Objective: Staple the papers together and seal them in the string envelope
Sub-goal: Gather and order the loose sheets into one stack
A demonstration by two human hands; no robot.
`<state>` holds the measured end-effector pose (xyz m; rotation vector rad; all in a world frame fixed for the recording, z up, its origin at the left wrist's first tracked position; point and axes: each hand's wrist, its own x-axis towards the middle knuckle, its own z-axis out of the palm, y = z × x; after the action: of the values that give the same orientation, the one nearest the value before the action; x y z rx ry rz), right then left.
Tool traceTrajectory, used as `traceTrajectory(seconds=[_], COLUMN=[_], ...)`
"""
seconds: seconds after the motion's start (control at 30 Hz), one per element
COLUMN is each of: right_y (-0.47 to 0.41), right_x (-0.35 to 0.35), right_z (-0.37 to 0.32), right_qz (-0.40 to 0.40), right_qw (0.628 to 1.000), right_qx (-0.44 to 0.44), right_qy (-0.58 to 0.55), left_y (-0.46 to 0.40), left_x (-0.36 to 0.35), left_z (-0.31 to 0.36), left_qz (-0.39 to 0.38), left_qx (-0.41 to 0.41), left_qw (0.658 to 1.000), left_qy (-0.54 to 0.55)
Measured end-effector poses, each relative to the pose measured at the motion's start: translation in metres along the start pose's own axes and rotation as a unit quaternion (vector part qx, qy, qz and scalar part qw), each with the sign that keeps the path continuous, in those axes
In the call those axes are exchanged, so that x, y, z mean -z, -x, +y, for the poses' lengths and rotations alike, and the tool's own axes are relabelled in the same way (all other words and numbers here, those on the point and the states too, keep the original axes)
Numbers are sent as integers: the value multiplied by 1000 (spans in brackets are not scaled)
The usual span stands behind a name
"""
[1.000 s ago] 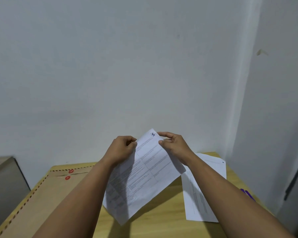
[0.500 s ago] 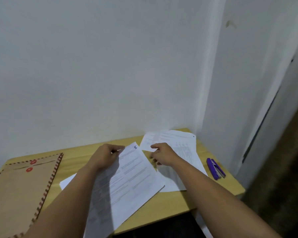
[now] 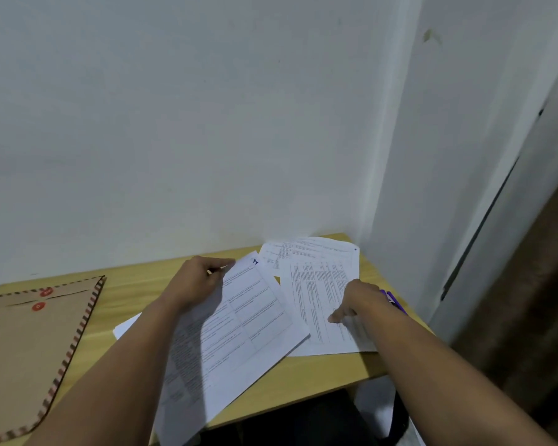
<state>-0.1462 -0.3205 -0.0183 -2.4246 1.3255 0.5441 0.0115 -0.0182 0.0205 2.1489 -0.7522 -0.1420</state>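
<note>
Two hands over scattered sheets on the tabletop (image 3: 136,284): left hand (image 3: 200,281), grip clamped on the front sheet (image 3: 239,326); right hand (image 3: 361,300), fingers apart, pressing the tabular sheet (image 3: 316,291); string envelope (image 3: 29,342) left.

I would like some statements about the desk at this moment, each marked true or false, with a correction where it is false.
1. The left hand holds the top edge of a printed sheet. True.
2. The right hand is gripping the purple stapler. False: it presses a finger on the table-filled sheet; the stapler lies behind it, partly hidden.
3. The string envelope lies on the left of the desk, apart from the papers. True.
4. The papers are already inside the envelope. False: they lie spread on the desk.
5. The envelope has two red discs near its top. True.
</note>
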Motion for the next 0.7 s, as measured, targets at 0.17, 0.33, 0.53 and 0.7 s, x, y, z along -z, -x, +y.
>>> traceTrajectory(seconds=[0.17, 0.33, 0.53, 0.7], right_y=[6, 10, 5, 5], right_x=[1, 1, 0, 3], right_z=[-6, -5, -1, 2], right_qz=[18, -1, 17, 37], right_qw=[1000, 1000, 1000, 990], right_qx=[1, 4, 20, 83], right_qy=[-14, -19, -16, -113], left_y=[5, 9, 12, 15], left_x=[9, 18, 23, 24], left_z=[7, 15, 16, 16], left_qz=[17, 26, 42, 44], left_qx=[-13, -23, -23, -29], left_qw=[1000, 999, 998, 998], left_qy=[-1, -14, -30, -31])
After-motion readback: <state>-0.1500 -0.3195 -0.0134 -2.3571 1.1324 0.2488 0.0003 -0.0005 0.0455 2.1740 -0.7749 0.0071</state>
